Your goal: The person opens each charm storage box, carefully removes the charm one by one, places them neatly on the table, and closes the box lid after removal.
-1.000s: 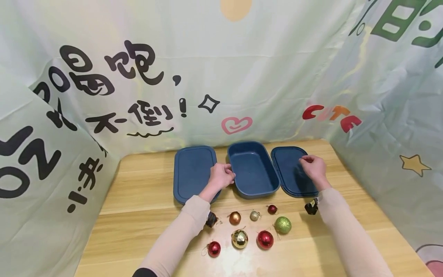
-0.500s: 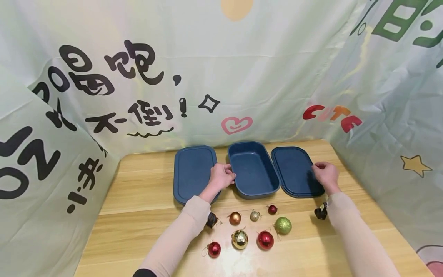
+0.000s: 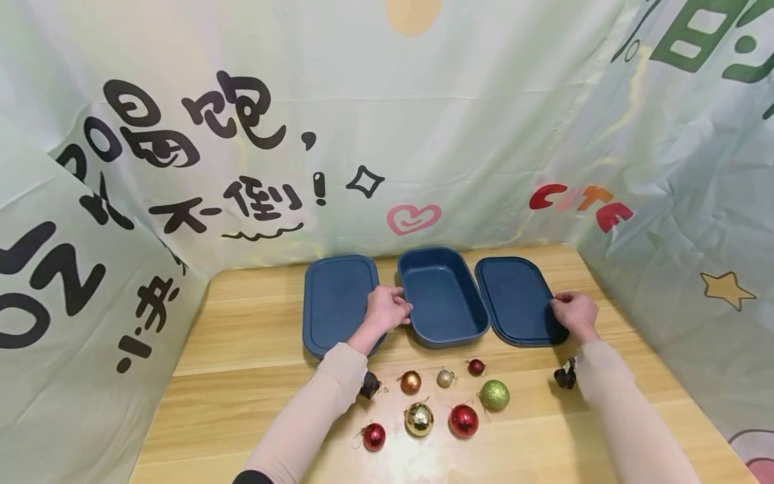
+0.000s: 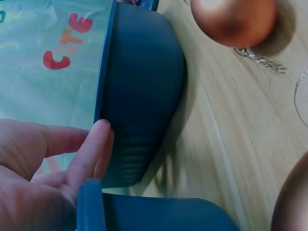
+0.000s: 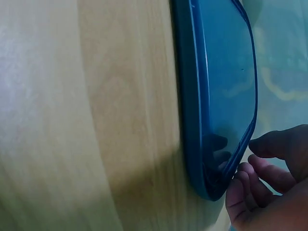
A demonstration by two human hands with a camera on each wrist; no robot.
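An uncovered blue plastic box [image 3: 438,292] stands mid-table. My left hand [image 3: 388,308] is at its left side, its fairly straight fingers [image 4: 92,149] touching the rim and outer wall. To the right lies a flat blue lid [image 3: 519,299], with a raised lip that shows in the right wrist view. My right hand [image 3: 576,314] pinches the lid's right edge between thumb and fingers. Left of the uncovered box is a blue box with its lid on [image 3: 338,302], partly hidden by my left forearm.
In front of the boxes lie several Christmas baubles: copper [image 3: 410,382], pale glitter [image 3: 445,378], dark red [image 3: 476,366], green glitter [image 3: 494,395], gold [image 3: 419,419] and two red, one larger [image 3: 463,421], one smaller [image 3: 373,437]. Printed cloth [image 3: 338,121] encloses the table's back and sides.
My right hand has slid rightward from above the lid to its right edge and gripped it; the lid has shifted very slightly. The left hand stays at the uncovered box.
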